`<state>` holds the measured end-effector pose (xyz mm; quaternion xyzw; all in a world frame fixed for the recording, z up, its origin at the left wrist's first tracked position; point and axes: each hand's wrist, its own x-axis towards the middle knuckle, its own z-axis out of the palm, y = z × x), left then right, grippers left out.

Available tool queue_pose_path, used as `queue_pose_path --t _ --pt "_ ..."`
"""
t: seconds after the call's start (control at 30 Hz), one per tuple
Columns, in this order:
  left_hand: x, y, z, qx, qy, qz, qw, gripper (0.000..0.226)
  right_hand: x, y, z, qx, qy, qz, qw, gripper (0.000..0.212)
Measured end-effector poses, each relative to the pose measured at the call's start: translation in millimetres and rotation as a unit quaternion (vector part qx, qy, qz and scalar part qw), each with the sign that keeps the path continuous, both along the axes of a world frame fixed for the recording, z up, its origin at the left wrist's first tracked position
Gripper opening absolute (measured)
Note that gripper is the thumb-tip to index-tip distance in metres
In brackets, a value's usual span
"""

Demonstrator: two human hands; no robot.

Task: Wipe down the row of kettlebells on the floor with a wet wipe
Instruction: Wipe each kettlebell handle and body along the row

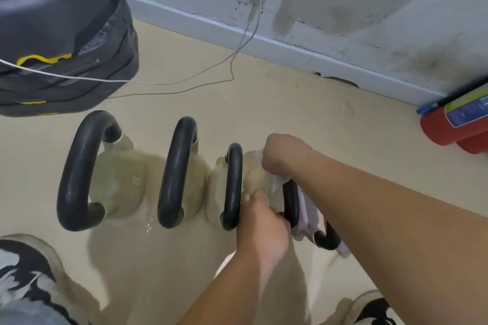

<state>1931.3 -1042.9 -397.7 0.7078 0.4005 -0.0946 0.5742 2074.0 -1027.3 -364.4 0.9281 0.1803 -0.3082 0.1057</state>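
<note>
Wiping is under way: wet wipe (260, 153) is clenched in right hand (284, 154) on third kettlebell (253, 182) mid-floor, its handle gripped by left hand (260, 221); pale fourth kettlebell (309, 214) likely wiped next.

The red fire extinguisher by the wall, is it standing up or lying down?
Lying down. The fire extinguisher rests on its side on the floor beside the wall, its label facing up.
</note>
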Motion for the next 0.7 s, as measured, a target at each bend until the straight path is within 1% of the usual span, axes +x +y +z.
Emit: queue_pose_path --t 0.03,0.07,0.1,0.13,0.17,0.2,0.23,0.27,0.33,0.4,0.47,0.6,0.7 --pt "-2 0 -2 0.027 -0.004 -0.038 0.999 0.026 4 4 -1 -0.007 0.008 0.002 1.0 0.02" --pt "-4 -1 -6 0.043 0.002 -0.064 0.997 0.042 8 7 -2 -0.012 0.014 0.005 1.0 0.02" --pt "-6 -3 -12 0.057 0.002 -0.083 0.995 0.056 12 10 -6 -0.024 0.021 0.009 0.999 0.02" --pt "-8 -5 -16 0.065 -0.011 -0.091 0.994 0.064 15 12 -8 -0.033 0.028 0.012 0.999 0.019" --pt "-9 -7 -17 0.076 -0.023 -0.092 0.993 0.066 18 13 -8 -0.041 0.035 0.011 0.998 0.019" --pt "-11 -9 -20 0.102 -0.018 -0.12 0.987 0.065 20 14 -7 -0.05 0.043 0.006 0.998 0.019" --pt "-14 -9 -23 0.108 -0.009 -0.168 0.98 0.067 21 15 -6 -0.049 0.051 -0.001 0.998 0.021" --pt "-14 -9 -25 0.08 -0.002 -0.158 0.984 0.075 22 15 -5 -0.046 0.059 -0.009 0.997 0.024" --pt "-17 -4 -24 0.081 -0.004 -0.187 0.979 0.094 20 11 -3 -0.025 0.057 -0.026 0.998 0.026" --pt "-18 -2 -23 0.08 -0.008 -0.196 0.977 0.096 15 1 -6 0.039 0.032 -0.071 0.996 0.025" --pt "-17 -1 -28 0.074 -0.021 -0.198 0.977 0.093 5 -11 -6 0.117 0.016 -0.12 0.986 0.026" --pt "-18 3 -30 0.062 -0.009 -0.214 0.975 0.084 -28 -36 -6 0.261 -0.036 -0.145 0.954 0.023" --pt "-21 4 -30 0.04 -0.014 -0.201 0.979 0.091 -57 -51 -13 0.314 -0.071 -0.174 0.931 0.029"
